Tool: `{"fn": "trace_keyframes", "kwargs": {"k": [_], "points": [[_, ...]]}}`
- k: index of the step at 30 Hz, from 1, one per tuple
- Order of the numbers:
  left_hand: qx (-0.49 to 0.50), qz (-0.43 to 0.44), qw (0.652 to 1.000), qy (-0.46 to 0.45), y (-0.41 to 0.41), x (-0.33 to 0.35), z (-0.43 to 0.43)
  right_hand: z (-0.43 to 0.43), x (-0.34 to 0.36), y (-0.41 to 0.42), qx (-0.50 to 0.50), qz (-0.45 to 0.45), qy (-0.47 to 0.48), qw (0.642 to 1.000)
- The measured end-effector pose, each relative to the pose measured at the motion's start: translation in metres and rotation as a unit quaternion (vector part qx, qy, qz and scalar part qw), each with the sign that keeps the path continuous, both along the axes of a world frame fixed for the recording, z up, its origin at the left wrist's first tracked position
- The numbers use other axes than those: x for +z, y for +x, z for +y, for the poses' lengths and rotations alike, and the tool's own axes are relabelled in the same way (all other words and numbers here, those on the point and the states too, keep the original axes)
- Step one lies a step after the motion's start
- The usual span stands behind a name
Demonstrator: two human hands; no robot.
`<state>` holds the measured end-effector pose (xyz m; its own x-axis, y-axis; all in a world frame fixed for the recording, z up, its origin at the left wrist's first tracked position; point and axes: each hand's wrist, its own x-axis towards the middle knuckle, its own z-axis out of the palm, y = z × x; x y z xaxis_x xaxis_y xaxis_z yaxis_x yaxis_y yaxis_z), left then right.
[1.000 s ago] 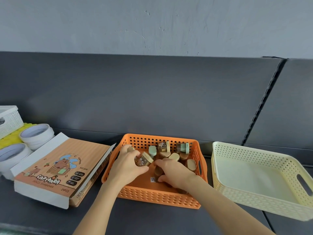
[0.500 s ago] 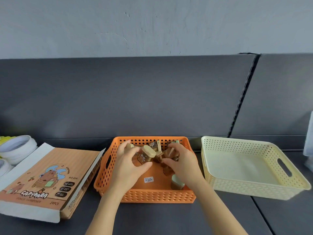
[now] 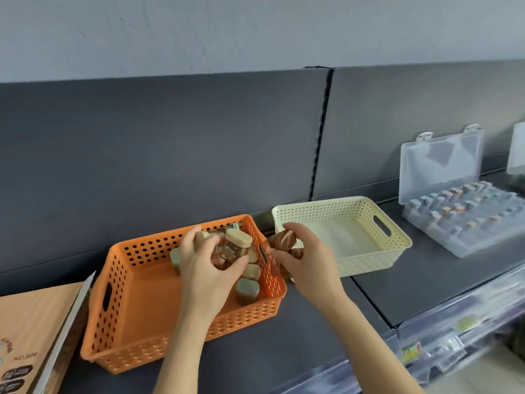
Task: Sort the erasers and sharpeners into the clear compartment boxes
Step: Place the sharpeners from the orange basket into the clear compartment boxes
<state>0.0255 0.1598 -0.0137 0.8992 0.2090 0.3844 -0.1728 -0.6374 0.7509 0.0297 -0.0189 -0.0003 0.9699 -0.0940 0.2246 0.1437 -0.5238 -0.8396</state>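
While half a second ago both hands were down among the pieces in the orange basket [image 3: 181,331], the right hand [image 3: 305,260] has now been lifted out past the basket's right wall and is closed around a cluster of brown sharpeners [image 3: 284,240]. The left hand [image 3: 208,268] is held over the basket's far right corner, gripping a small jar-shaped sharpener with a beige cap [image 3: 237,244]. A first batch has thus been gathered, and the carry towards the boxes is judged to be starting (the view has also swung right).

Several loose pieces are left in the basket, among them a green-capped one [image 3: 247,290] near the right wall, so more trips will be needed.

On the shelf's right part, a clear compartment box [image 3: 466,223] is seen with its lid raised, many of its cells already filled with small coloured pieces; which cells are free cannot be told. An empty cream basket [image 3: 397,245] stands between the orange basket and that box, so the loaded hand must be passed over or in front of it. At the shelf's left edge a printed cardboard box [image 3: 31,336] lies just beside the orange basket, out of the path.
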Motion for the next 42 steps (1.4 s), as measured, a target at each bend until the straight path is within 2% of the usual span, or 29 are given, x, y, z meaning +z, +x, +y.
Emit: {"fn": "trace_keyframes", "kwargs": {"k": [9, 17, 22, 28, 32, 39, 42], "points": [[-0.122, -0.002, 0.992, -0.009, 0.005, 0.007, -0.096, -0.1, 0.009, -0.034, -0.116, 0.008, 0.049, 0.992], [-0.24, 0.004, 0.971, -0.021, -0.003, 0.008, -0.239, -0.232, 0.005, -0.077, -0.198, 0.013, 0.059, 0.978], [-0.271, 0.001, 0.962, 0.0, -0.016, 0.004, -0.346, -0.332, 0.001, -0.105, -0.229, 0.019, 0.073, 0.97], [-0.298, 0.004, 0.954, -0.011, -0.024, -0.002, -0.454, -0.431, -0.008, -0.118, -0.242, 0.034, 0.035, 0.969], [-0.315, 0.007, 0.949, 0.016, -0.021, -0.002, -0.512, -0.486, -0.004, -0.123, -0.251, 0.037, -0.003, 0.967], [-0.344, 0.022, 0.939, -0.002, 0.002, -0.008, -0.598, -0.564, -0.008, -0.111, -0.27, 0.041, 0.034, 0.961], [-0.353, 0.02, 0.935, -0.003, 0.023, -0.014, -0.642, -0.607, -0.012, -0.096, -0.295, 0.04, 0.007, 0.955]]}}
